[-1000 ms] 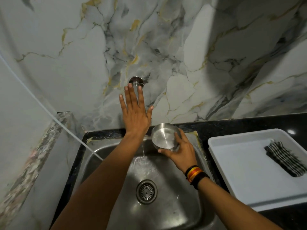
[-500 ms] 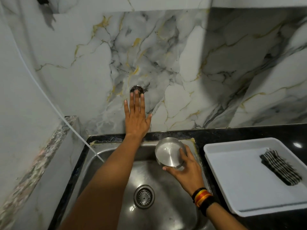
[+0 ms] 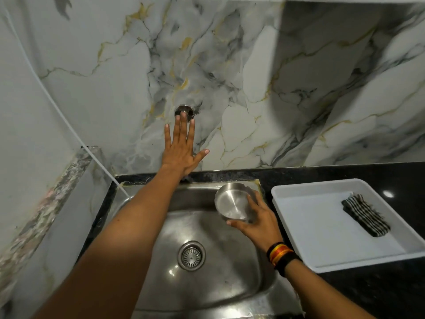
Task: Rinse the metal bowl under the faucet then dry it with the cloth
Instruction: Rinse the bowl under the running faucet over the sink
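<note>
My right hand (image 3: 258,221) grips a small round metal bowl (image 3: 232,202), tilted with its inside facing me, over the right rear part of the steel sink (image 3: 248,286). My left hand (image 3: 181,148) is stretched flat with fingers spread, over the faucet; only the faucet's round chrome wall base (image 3: 184,110) shows above my fingertips, and the spout is hidden under the hand. No water stream is visible. A black-and-white striped cloth (image 3: 365,215) lies folded in the white tray (image 3: 299,256) to the right of the sink.
The sink has a round drain strainer (image 3: 191,256) in its middle and sits in a black counter (image 3: 368,295). A marble-patterned wall rises behind. A thin white hose (image 3: 69,130) runs down the left wall toward the sink's back left corner.
The water that ran into the sink one second ago has stopped. My right hand has carried the bowl a little to the right. My left hand stays over the faucet.
</note>
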A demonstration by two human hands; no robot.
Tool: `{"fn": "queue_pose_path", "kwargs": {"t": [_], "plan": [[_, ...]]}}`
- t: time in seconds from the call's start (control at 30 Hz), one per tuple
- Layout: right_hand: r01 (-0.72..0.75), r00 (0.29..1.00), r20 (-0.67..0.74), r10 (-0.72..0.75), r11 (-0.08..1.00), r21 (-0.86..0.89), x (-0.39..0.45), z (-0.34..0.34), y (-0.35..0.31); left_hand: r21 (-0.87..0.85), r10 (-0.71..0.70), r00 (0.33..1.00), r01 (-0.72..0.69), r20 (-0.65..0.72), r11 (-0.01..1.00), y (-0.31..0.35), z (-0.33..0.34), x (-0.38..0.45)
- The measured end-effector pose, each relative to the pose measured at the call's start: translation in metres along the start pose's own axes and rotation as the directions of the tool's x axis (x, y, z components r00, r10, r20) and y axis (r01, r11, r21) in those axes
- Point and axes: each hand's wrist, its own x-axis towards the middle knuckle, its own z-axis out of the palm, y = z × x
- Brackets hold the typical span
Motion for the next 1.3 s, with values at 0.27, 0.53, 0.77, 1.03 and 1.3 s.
{"fn": "queue_pose_path", "kwargs": {"t": [0.27,0.53,0.77,1.03,1.3], "plan": [[-0.068,0.99,0.122,0.064,0.997,0.022,0.007,0.013,-0.002,0.024,0.052,0.998,-0.051,-0.026,0.998,-0.005,0.004,0.001],[-0.307,0.947,0.183,0.264,0.913,0.268,-0.016,0.045,0.001,0.014,0.067,0.997,-0.067,-0.034,0.998,-0.006,0.005,0.0],[-0.666,0.744,0.471,0.474,0.589,0.458,-0.01,0.066,-0.003,0.015,0.073,0.996,-0.073,-0.042,0.997,-0.007,0.005,0.001],[-0.837,0.515,0.772,0.373,0.024,0.546,0.008,0.055,-0.012,0.011,0.07,0.996,-0.07,-0.049,0.997,-0.006,0.004,0.0],[-0.772,0.471,0.785,0.403,-0.243,0.588,-0.007,0.069,0.005,-0.024,0.081,0.991,-0.084,-0.106,0.996,-0.011,0.01,0.003]]}}
